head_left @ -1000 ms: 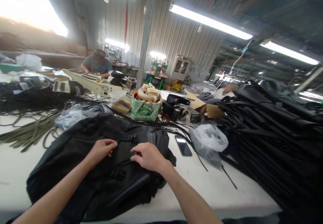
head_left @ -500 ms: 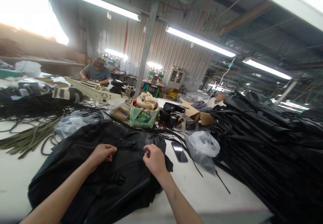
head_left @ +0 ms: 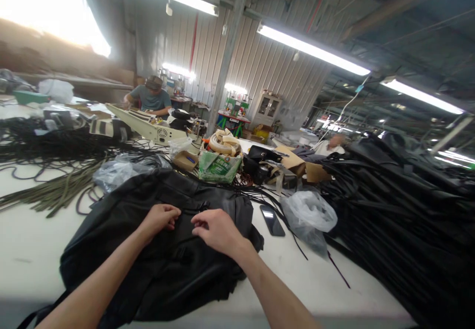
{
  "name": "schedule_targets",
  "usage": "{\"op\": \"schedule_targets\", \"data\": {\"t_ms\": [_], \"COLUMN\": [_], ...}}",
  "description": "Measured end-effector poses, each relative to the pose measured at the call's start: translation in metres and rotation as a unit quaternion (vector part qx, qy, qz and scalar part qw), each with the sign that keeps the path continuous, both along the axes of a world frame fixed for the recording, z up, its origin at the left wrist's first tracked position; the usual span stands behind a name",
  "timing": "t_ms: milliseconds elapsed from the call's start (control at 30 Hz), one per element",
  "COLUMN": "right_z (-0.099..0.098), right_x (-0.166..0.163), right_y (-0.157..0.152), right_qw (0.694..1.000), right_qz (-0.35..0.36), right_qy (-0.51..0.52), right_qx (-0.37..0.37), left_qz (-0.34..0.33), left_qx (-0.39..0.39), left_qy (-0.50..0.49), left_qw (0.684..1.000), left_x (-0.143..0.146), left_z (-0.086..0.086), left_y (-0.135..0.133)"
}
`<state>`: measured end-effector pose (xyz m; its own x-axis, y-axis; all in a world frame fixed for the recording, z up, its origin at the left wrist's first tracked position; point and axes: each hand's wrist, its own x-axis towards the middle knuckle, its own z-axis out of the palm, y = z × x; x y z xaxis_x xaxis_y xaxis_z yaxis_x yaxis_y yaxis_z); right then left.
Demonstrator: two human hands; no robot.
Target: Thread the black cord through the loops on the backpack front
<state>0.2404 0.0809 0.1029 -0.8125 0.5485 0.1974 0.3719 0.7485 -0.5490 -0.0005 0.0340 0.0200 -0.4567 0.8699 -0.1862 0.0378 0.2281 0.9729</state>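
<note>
Centrally, both hands rest on the black bag (head_left: 156,250) lying flat on the white table (head_left: 29,250): left hand (head_left: 160,218) curled narrow, right hand (head_left: 217,229) fingers bent, pinching at a strap. Print on the green box (head_left: 218,166) beyond is unreadable.

This is a factory workshop for sewn bags: corrugated metal walls (head_left: 256,67) and strip lights (head_left: 311,48) at the top of the frame, a long white worktable (head_left: 29,230), stacked black bags (head_left: 401,195) at right, cords (head_left: 44,146) at left.
</note>
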Motion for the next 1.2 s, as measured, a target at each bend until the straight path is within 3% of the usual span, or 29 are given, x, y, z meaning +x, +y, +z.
{"op": "schedule_targets", "data": {"t_ms": [167,333,433,600,733,933,1067,1200], "right_z": [-0.026,-0.051,-0.058,-0.060,-0.048,-0.033,-0.038,-0.055], "right_x": [-0.028,-0.024,-0.014,0.000,-0.006,-0.051,-0.077,-0.084], "right_y": [-0.025,-0.022,-0.019,-0.021,-0.019,-0.006,-0.003,0.001], "right_qw": [0.990,0.987,0.994,0.991,0.989,0.977,0.978,0.981], "right_qz": [0.008,0.040,-0.005,-0.115,-0.107,-0.075,-0.049,-0.055], "right_qy": [-0.103,-0.070,-0.018,0.029,-0.055,-0.164,-0.160,-0.128], "right_qx": [0.100,0.136,0.106,0.063,0.083,0.111,0.126,0.136], "left_qz": [0.025,0.037,0.050,0.052,0.055,0.072,0.091,0.097], "left_qx": [0.003,0.015,0.024,0.038,0.039,0.044,0.041,0.044], "left_qy": [0.002,-0.019,-0.049,-0.083,-0.083,-0.065,-0.054,-0.051], "left_qw": [1.000,0.999,0.997,0.994,0.994,0.994,0.994,0.993], "left_x": [0.006,0.006,0.005,0.001,-0.002,-0.007,-0.013,-0.023], "left_z": [0.002,0.003,0.003,0.001,-0.007,-0.021,-0.032,-0.046], "left_y": [-0.002,-0.003,-0.006,-0.008,-0.007,0.003,0.016,0.028]}}
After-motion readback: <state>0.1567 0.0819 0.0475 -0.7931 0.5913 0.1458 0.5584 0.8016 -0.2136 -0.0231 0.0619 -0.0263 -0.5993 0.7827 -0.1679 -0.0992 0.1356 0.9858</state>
